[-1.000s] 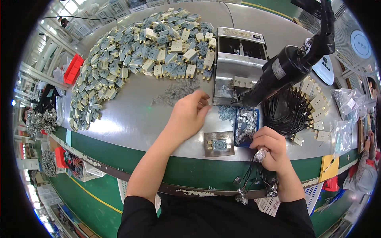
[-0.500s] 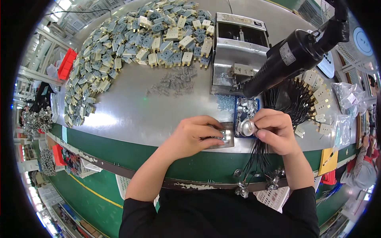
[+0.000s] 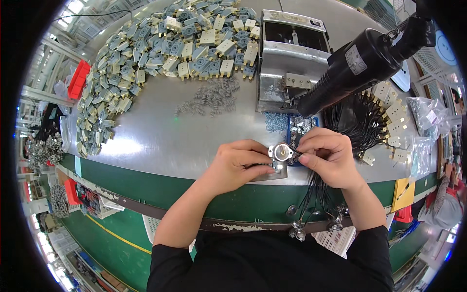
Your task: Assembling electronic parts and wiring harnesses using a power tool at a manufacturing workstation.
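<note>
My right hand (image 3: 327, 158) pinches a black cable at a round silver metal cap with a flat two-eared flange (image 3: 282, 152). The cap's flat face is turned up, over a small metal plate fixture (image 3: 266, 177) at the bench edge. From the other side, my left hand (image 3: 238, 164) keeps thumb and fingers closed around a small part on that fixture. Most of this part is hidden by the fingers and the cap. Just behind the right hand sits a blue tray (image 3: 289, 127) of small metal pieces, with loose screws (image 3: 276, 121) beside it.
A black cylindrical tool (image 3: 340, 73) hangs at the right, before a metal box-like machine (image 3: 292, 63). Grey and cream switch-like parts (image 3: 194, 46) lie heaped at far left, springs (image 3: 211, 100) nearer. Black cables (image 3: 357, 121) lie right; others (image 3: 316, 192) hang over the front edge.
My right hand has moved left from over the blue tray, bringing the metal cap above the fixture and turning its flat face up. My left hand stays nearly in place.
</note>
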A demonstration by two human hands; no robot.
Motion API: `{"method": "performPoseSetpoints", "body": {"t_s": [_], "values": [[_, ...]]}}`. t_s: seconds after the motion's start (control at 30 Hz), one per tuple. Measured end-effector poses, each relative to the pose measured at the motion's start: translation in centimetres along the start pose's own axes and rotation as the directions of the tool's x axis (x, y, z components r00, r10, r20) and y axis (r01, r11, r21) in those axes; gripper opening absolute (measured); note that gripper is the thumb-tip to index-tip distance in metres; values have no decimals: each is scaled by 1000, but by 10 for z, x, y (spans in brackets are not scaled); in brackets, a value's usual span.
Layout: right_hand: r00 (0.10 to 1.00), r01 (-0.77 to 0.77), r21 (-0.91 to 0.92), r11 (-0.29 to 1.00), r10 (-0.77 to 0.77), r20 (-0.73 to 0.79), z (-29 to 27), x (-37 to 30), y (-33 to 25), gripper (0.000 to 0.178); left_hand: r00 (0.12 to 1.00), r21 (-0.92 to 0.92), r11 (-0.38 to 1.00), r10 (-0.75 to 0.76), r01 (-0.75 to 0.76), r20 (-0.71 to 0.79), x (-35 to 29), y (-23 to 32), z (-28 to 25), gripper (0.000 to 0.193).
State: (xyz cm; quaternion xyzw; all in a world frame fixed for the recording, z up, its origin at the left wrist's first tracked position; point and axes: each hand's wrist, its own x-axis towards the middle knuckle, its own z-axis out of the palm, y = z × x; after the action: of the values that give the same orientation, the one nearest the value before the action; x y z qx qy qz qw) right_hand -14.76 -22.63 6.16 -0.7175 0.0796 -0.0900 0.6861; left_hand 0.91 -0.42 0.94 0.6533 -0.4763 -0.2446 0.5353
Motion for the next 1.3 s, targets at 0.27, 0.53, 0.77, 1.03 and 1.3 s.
{"method": "performPoseSetpoints", "body": {"t_s": [0.27,0.53,0.77,1.03,1.3], "values": [[1000,17,-61,998,-17,0,1,-1,2,14,996,19,997,-78,77,39,1,0,-2,31],[999,-14,-217,976,25,48,13,4,-3,15,977,1,998,68,-69,-204,0,9,3,51],[997,6,-297,955,19,80,19,2,1,12,947,176,951,281,-253,-156,5,4,-1,41],[998,-42,-401,915,57,27,26,-4,5,11,969,153,966,224,-207,-103,0,-9,8,37],[997,58,-502,863,-26,70,24,-4,12,14,993,82,992,103,-97,-65,1,0,9,38]]}}
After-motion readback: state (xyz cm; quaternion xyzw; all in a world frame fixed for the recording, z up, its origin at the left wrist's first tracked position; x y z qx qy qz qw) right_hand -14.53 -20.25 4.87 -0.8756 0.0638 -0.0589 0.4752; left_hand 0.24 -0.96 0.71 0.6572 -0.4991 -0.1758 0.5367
